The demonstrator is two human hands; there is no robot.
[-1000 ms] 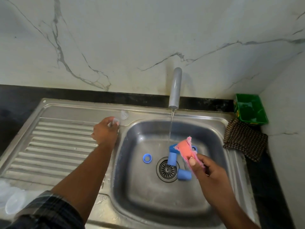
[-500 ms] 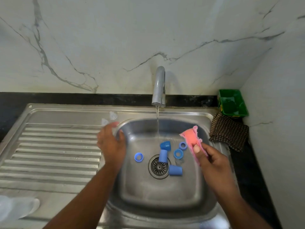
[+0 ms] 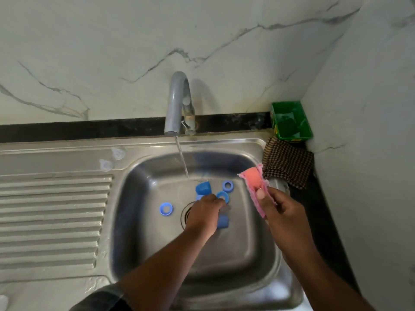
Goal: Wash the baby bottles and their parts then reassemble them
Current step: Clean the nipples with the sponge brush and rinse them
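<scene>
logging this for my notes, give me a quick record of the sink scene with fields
tap: running
left hand: low in sink, grip unclear
right hand: holds pink sponge
blue rings: three in sink
blue caps: at least two in sink
clear teats: two on sink rim
corner: green tub, checked cloth

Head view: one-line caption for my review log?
Left hand low in the steel sink among blue bottle parts, tap running, right hand gripping a pink sponge.
</scene>
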